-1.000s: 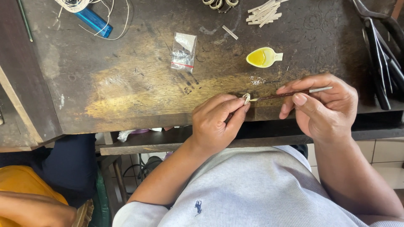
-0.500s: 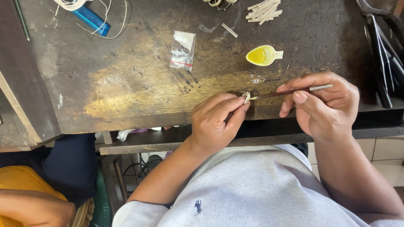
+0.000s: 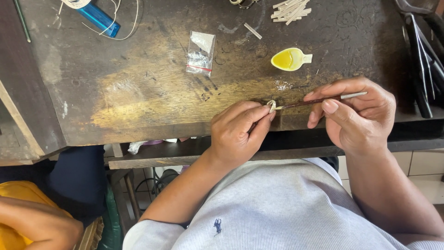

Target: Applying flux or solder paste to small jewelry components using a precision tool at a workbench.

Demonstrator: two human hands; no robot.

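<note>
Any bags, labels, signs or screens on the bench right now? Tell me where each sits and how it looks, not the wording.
Small plastic zip bag: lies flat on the wooden workbench, up-left of the left hand; clear, rectangular, red line near its lower end, silvery bits inside.
No labels, signs or screens in view.

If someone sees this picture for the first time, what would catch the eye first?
Probably the two hands at the near edge of the worn wooden bench: the left hand pinches a small pale ring, and the right hand touches it with a thin brush. Behind them, a small spoon-shaped dish of yellow liquid stands out brightly.
</note>
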